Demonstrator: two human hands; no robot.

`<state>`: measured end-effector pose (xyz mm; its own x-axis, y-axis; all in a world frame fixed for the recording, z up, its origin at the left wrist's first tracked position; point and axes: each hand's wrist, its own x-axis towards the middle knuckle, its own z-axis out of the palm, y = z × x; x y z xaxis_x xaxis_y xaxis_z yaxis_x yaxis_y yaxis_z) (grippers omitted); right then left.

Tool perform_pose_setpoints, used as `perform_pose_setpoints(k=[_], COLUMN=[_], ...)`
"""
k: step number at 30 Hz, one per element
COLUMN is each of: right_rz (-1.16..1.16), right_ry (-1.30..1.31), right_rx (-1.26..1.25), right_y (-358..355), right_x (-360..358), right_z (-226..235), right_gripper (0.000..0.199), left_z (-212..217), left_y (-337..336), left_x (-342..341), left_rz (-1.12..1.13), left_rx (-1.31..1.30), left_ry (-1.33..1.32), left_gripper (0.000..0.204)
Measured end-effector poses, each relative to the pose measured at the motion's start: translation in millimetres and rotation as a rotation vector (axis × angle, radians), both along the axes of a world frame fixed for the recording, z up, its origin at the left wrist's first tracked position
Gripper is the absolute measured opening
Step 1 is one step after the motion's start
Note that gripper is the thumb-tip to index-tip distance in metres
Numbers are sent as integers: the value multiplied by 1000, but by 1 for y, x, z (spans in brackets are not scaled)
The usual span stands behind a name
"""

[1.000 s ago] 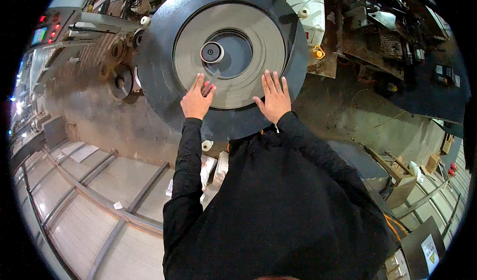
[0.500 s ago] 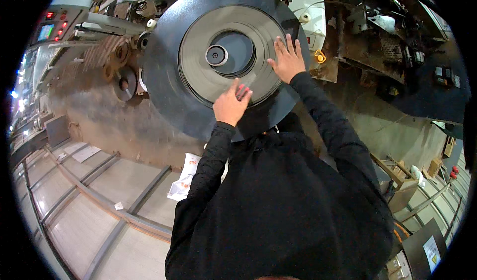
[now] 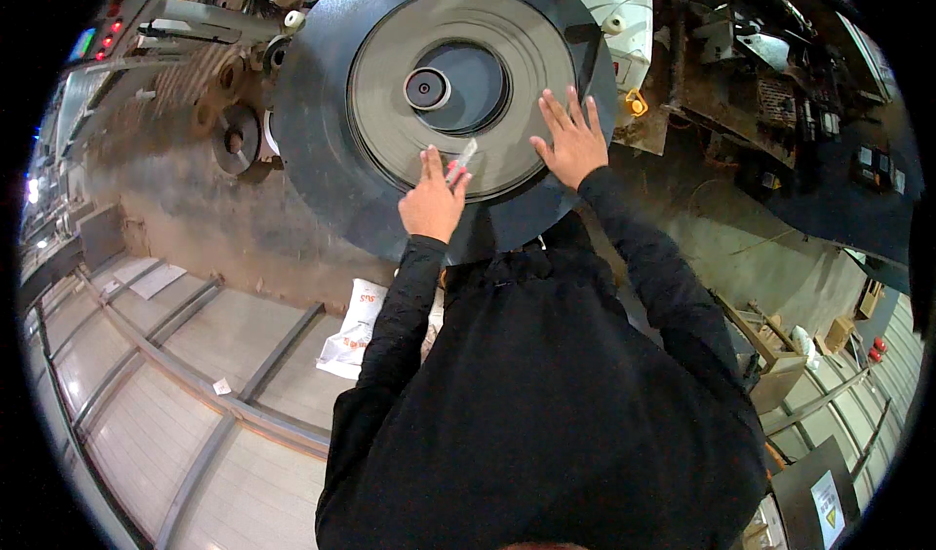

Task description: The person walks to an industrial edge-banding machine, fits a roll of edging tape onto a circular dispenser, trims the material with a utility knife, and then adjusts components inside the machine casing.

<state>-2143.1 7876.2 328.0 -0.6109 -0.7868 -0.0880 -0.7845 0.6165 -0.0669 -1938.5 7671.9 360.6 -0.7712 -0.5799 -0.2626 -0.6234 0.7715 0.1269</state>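
Observation:
A wide flat coil of grey strip [image 3: 390, 140] lies on a large dark round turntable [image 3: 317, 160]. Inside the coil's open middle, off to the left, stands a small round hub [image 3: 426, 89] with a pale rim. My left hand [image 3: 433, 205] is closed on a small red-handled tool with a pale flat blade [image 3: 469, 153], at the near side of the coil. The blade points up and to the right over the coil; I cannot tell if it touches. At the right side of the coil, my right hand [image 3: 573, 145] lies palm down with fingers spread and holds nothing.
A white bag [image 3: 356, 331] lies on the floor at my left. Ring-shaped parts [image 3: 236, 140] stand left of the turntable. A control panel with red lights [image 3: 112, 25] is at the far left, and a white box [image 3: 622, 28] at the back right.
My right hand has slid toward me along the coil's right side. My left hand has shifted a little left with the tool, whose pale blade now shows more clearly. The view has tilted slightly.

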Motion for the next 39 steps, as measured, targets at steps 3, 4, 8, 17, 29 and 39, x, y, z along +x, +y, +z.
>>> perform_pose_setpoints(k=[3, 4, 8, 17, 29, 39], right_rz=[53, 64, 204, 437, 348, 414], right_ry=[58, 74, -70, -170, -314, -292], right_rx=[-12, 10, -142, -332, -252, -224], right_y=[-10, -14, -42, -104, -119, -120], right_x=[-33, -39, -26, 15, 0, -7], right_z=[-7, -5, 3, -21, -16, -20], right_gripper=[69, 68, 62, 47, 34, 37], left_z=[4, 6, 29, 36, 22, 20], left_y=[21, 23, 3, -25, -9, -3], left_x=[-14, -17, -13, 78, 127, 148], left_rz=[31, 26, 189, 568, 714, 727], left_rx=[75, 86, 296, 328, 301, 269], left_ry=[-14, -16, 116, 359, 623, 640], left_gripper=[81, 82, 74, 51, 51, 51])
